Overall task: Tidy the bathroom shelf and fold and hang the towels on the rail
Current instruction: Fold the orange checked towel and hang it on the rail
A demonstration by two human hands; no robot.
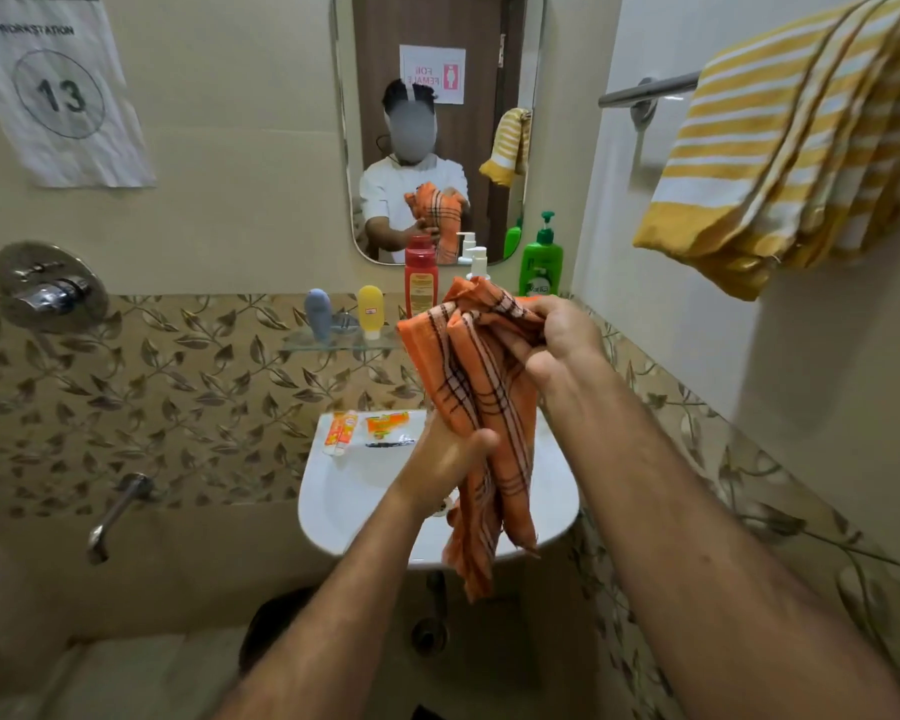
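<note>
Both hands, left hand (445, 459) and right hand (552, 337), are clutching a bunched orange towel (481, 402) with curled fingers; its loose tail is risking dipping into the sink (344, 491)

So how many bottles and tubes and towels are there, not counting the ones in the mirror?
Bottles: 5, blue, yellow, red, white pump, green pump.
Tubes on the white sink: 2, small orange-and-white tube, flat orange tube.
Towels: 2, orange checked towel, yellow striped towel.
Total: 9.
</note>
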